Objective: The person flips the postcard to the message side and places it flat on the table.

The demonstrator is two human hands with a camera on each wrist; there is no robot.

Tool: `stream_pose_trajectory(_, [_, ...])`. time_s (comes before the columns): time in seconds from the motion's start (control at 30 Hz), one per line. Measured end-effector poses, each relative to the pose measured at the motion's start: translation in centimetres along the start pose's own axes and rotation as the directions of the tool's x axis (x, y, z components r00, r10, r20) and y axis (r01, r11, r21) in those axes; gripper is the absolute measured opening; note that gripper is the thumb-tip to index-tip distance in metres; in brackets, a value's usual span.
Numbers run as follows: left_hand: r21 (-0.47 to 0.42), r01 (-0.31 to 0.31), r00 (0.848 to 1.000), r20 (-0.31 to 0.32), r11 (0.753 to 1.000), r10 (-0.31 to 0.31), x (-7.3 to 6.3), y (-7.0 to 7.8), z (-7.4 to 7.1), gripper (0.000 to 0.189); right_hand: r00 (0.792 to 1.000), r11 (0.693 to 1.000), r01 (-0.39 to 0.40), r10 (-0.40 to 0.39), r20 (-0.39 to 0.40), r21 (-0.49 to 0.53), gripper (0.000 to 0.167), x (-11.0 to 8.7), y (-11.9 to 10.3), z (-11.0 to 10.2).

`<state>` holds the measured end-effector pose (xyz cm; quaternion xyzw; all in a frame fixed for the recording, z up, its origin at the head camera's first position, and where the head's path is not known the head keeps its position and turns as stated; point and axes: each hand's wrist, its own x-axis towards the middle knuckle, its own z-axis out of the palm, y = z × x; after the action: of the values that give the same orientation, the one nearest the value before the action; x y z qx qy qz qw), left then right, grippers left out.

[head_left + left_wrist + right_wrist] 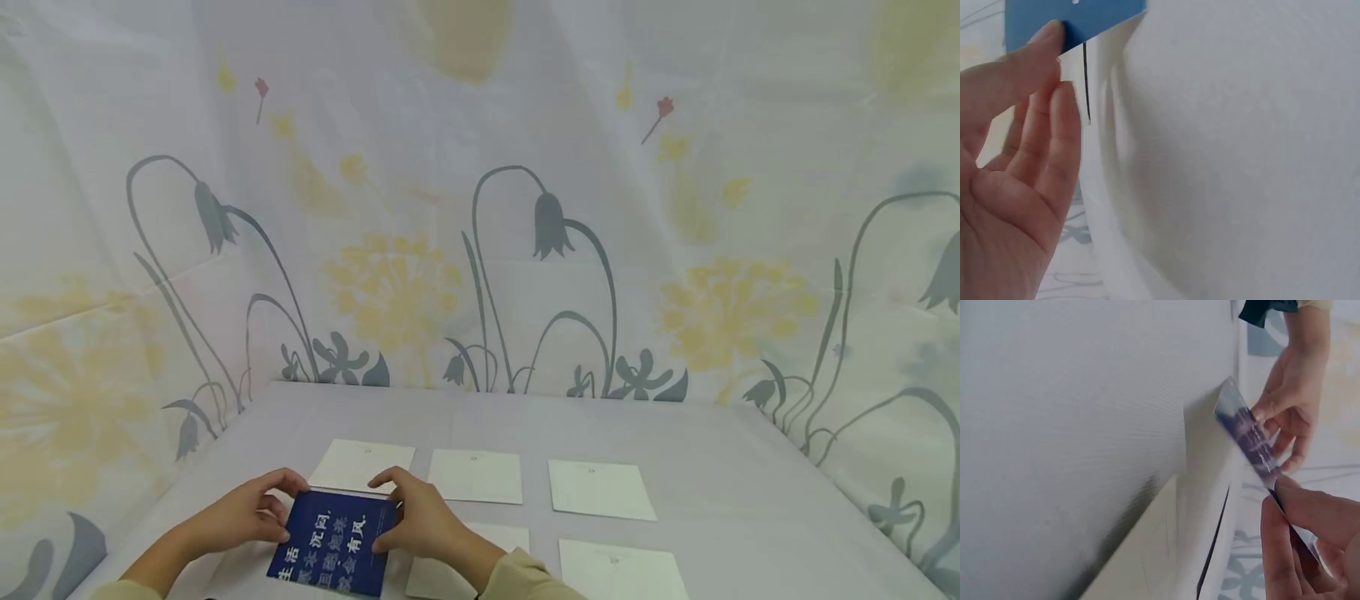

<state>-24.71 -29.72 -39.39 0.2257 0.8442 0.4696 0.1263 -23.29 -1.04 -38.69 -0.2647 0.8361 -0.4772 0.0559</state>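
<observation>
A dark blue square card [330,542] printed with white and greyish Chinese characters is held up by its two sides, tilted above the table. My left hand [240,518] pinches its left edge, thumb on the printed face and fingers behind. On the opposite edge my right hand [423,518] pinches it the same way, index finger raised over the top corner. In the left wrist view the thumb presses on the blue card [1079,25]. The right wrist view shows the card [1250,440] nearly edge-on between both hands.
Behind the held card lies a cream card [363,465]. More cream cards lie in rows to the right, among them a back middle card [475,477], a back right card [600,488] and a front right card [621,571]. A flower-printed curtain [525,292] encloses the table [712,467].
</observation>
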Motion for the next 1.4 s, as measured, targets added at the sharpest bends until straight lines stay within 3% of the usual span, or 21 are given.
stream_pose_trajectory(0.1, [-0.028, 0.005, 1.0, -0.03, 1.0, -0.006, -0.1, -0.1, -0.4, 0.053, 1.0, 1.0, -0.003, 0.003, -0.031, 0.022, 0.059, 0.3, 0.1, -0.1])
stream_pose_trajectory(0.3, [-0.087, 0.043, 0.998, -0.049, 0.995, -0.047, -0.5, 0.0, -0.9, 0.039, 0.998, 0.998, 0.002, 0.002, -0.068, 0.061, 0.024, 0.7, 0.1, -0.7])
stream_pose_trajectory(0.5, [-0.099, 0.055, 0.994, -0.092, 0.994, -0.064, -0.6, 0.2, -1.1, 0.027, 0.995, 0.994, -0.029, 0.039, -0.091, 0.107, 0.019, 0.7, -0.3, -1.2])
stream_pose_trajectory(0.63, [-0.081, 0.068, 0.987, -0.143, 0.994, -0.079, -0.5, 0.1, -1.2, 0.027, 0.992, 0.993, -0.019, 0.033, -0.12, 0.115, 0.015, 0.9, -0.3, -1.4])
stream_pose_trajectory(0.77, [-0.069, 0.072, 0.982, -0.169, 0.995, -0.083, -0.5, 0.2, -1.3, 0.028, 0.992, 0.982, -0.015, 0.038, -0.119, 0.188, 0.013, 1.1, -0.2, -1.6])
stream_pose_trajectory(1.03, [-0.137, 0.044, 0.988, -0.143, 0.99, -0.063, -0.7, -0.1, -1.8, 0.034, 0.992, 0.937, -0.026, 0.067, -0.105, 0.349, 0.009, 1.3, 0.3, -1.9])
stream_pose_trajectory(1.2, [-0.233, 0.004, 0.995, -0.097, 0.972, -0.028, -1.2, -0.2, -2.2, 0.043, 0.992, 0.927, -0.03, 0.073, -0.104, 0.374, 0.013, 1.2, 0.5, -1.9])
stream_pose_trajectory(1.4, [-0.305, 0.025, 0.997, -0.059, 0.952, -0.045, -1.3, -0.1, -2.4, 0.045, 0.991, 0.928, -0.048, 0.092, -0.1, 0.371, 0.014, 1.1, 0.3, -2.1])
